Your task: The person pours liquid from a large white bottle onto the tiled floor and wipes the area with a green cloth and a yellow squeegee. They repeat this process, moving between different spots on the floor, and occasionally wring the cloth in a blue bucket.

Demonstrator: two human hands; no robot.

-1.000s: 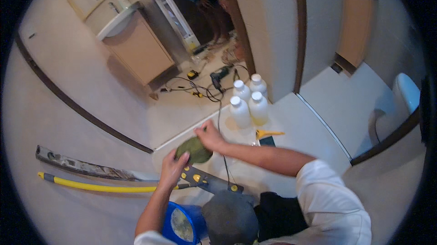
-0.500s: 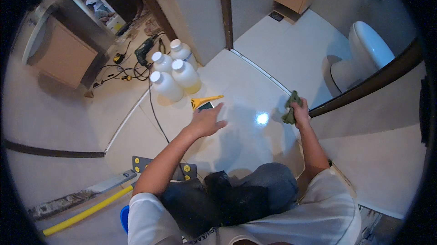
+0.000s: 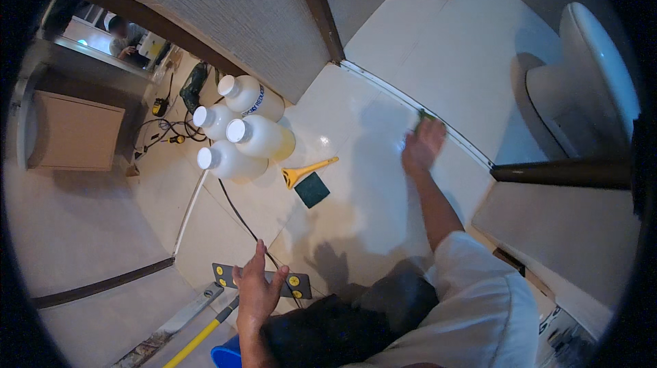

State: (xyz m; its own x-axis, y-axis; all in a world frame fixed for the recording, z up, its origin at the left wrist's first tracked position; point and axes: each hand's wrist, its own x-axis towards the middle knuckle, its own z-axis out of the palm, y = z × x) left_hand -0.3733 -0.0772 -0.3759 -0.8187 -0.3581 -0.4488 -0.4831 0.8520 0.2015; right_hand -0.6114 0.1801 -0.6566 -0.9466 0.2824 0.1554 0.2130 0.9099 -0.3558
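Note:
My right hand [image 3: 424,143] is down at the white door track with its fingers over a green cloth [image 3: 426,115]. Only a small edge of the cloth shows past the fingertips, and the hand is slightly blurred. My left hand [image 3: 259,289] is open, fingers spread, above the grey flat mop head [image 3: 301,287] and holding nothing. On the tiles between my hands and the bottles lie a yellow scraper-like tool [image 3: 308,171] and a dark green scouring pad [image 3: 312,191].
Several white bottles [image 3: 263,137] stand beside the wall corner. Behind them are a dark green power drill [image 3: 195,86] and tangled cables. A black cable [image 3: 237,212] crosses the floor. At right are a toilet [image 3: 595,74] and a dark door frame [image 3: 561,174]. A blue bucket [image 3: 226,354] sits lower left.
My right hand, with the green cloth, has moved along the door track. My left hand has pulled back from beside the scouring pad toward my body, fingers spreading. My view has shifted.

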